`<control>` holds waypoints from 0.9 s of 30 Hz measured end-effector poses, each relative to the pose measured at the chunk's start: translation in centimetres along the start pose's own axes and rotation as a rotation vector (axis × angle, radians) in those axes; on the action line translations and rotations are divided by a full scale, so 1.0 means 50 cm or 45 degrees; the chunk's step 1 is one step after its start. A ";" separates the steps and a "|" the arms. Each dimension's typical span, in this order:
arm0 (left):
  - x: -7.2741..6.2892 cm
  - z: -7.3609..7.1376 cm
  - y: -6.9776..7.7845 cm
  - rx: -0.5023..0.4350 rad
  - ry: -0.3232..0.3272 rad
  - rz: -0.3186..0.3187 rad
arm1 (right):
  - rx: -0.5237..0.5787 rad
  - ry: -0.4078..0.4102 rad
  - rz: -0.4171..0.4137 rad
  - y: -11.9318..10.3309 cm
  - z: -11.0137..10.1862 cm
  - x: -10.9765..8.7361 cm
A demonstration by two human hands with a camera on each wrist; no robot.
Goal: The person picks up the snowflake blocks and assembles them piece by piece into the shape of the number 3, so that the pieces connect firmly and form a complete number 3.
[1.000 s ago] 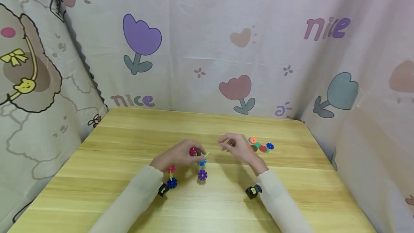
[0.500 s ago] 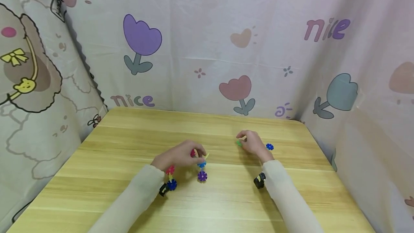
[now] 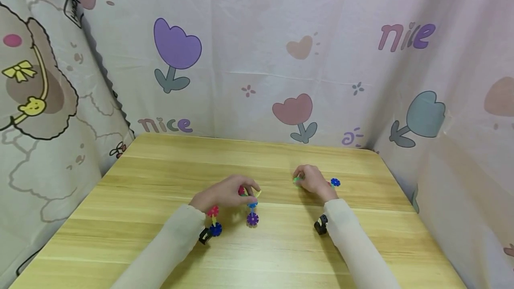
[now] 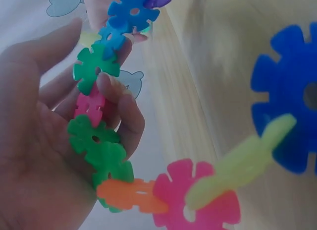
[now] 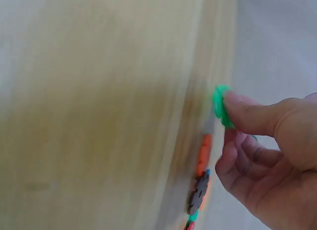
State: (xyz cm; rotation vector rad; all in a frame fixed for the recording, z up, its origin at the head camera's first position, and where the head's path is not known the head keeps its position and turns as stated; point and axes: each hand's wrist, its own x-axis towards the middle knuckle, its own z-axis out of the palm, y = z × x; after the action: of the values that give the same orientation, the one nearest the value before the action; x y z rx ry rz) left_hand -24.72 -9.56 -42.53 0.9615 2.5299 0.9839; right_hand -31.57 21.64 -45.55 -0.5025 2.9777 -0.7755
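My left hand (image 3: 230, 191) holds a chain of interlocking plastic snowflake discs above the table. In the left wrist view the chain (image 4: 94, 141) runs across the palm, and my fingers curl round its green and pink discs. A purple disc (image 3: 252, 219) hangs at one end, while a dark blue disc (image 3: 215, 229) hangs near the wrist. Further right, my right hand (image 3: 312, 178) pinches a green snowflake disc (image 5: 221, 105) between thumb and fingers, just over the tabletop. Part of the chain is hidden behind the left hand.
Loose discs lie beside and under the right hand: a blue one (image 3: 335, 182), an orange one (image 5: 204, 153) and a brown one (image 5: 198, 193) among them. The wooden table (image 3: 168, 155) ends at a printed curtain (image 3: 241, 57) behind.
My right hand has moved right to the loose discs and has taken hold of the green disc. The left hand has stayed nearly still with the chain.
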 end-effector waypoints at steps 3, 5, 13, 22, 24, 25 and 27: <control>0.002 0.001 0.001 0.003 0.001 0.003 | 0.034 -0.002 -0.015 -0.011 -0.005 -0.005; 0.002 0.001 0.001 0.003 0.004 0.006 | 0.099 -0.011 -0.033 -0.023 -0.009 -0.010; 0.006 0.000 0.001 -0.025 -0.018 -0.014 | 0.428 -0.092 -0.194 -0.116 -0.025 -0.042; 0.009 0.001 0.002 -0.048 -0.026 -0.011 | 0.464 -0.087 -0.331 -0.184 -0.006 -0.060; 0.009 0.001 0.002 -0.054 -0.023 -0.017 | 0.476 -0.090 -0.345 -0.189 -0.001 -0.060; 0.009 0.002 0.002 -0.055 -0.023 -0.023 | 0.482 -0.094 -0.348 -0.191 0.001 -0.060; 0.009 0.002 0.001 -0.056 -0.021 -0.030 | 0.493 -0.100 -0.356 -0.194 0.006 -0.060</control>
State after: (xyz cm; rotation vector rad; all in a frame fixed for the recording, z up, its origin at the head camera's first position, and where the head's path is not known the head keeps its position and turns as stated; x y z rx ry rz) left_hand -24.98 -9.15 -42.57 0.9212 2.4899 1.0161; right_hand -25.76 14.45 -41.33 -0.9041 2.6171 -1.2827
